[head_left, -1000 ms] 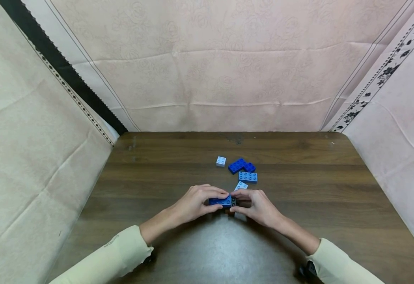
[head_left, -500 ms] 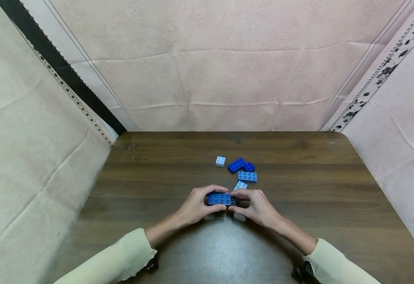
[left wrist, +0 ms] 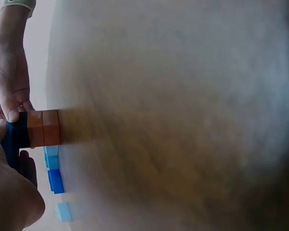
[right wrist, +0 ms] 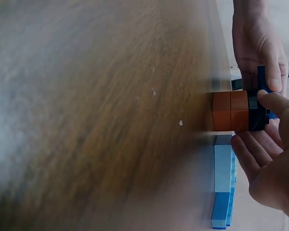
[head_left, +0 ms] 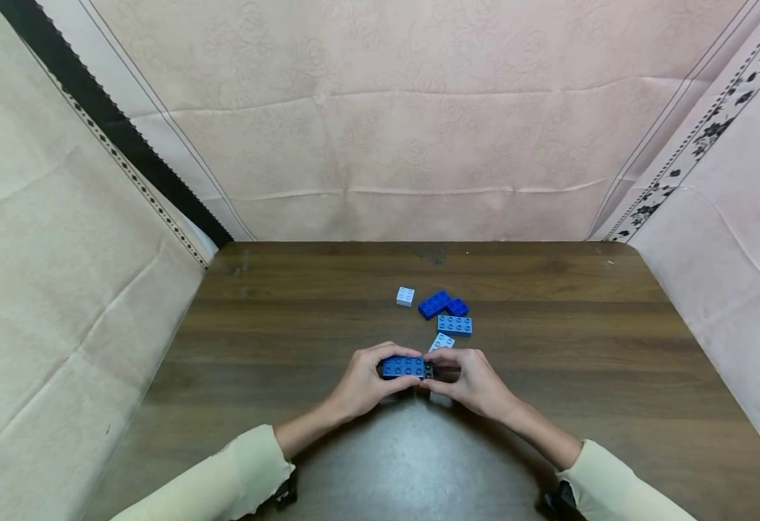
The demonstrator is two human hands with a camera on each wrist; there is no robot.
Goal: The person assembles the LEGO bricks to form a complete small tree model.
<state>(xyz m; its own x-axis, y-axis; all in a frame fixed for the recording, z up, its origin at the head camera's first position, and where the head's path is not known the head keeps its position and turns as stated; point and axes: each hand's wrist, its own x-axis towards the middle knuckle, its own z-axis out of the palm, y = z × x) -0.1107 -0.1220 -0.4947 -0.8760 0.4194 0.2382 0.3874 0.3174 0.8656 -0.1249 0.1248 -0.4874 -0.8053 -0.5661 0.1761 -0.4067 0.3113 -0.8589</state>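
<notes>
In the head view a blue brick [head_left: 402, 367] lies studs up across a small stack, jutting out to the left. Under its right end sits a black brick [right wrist: 256, 113], and below that two brown-orange bricks [right wrist: 230, 110] stand on the table. My left hand [head_left: 368, 378] grips the blue brick, fingers along its far side and thumb along the near side. From the other side my right hand [head_left: 474, 378] pinches the black brick between thumb and fingers. Right behind the right fingertips lies a light blue brick [head_left: 442, 341], partly hidden by them.
Beyond the hands on the wooden table [head_left: 289, 311] are a mid-blue brick [head_left: 454, 325], a dark blue brick [head_left: 434, 305] touching a smaller dark blue brick [head_left: 458, 307], and a small pale blue brick [head_left: 405, 296]. Cloth [head_left: 380, 145] hangs behind the table's back edge.
The blue brick's top now faces up with its studs uncovered. My left fingers and thumb have slid right along its sides, and the left forearm has shifted slightly right. The right hand stays put.
</notes>
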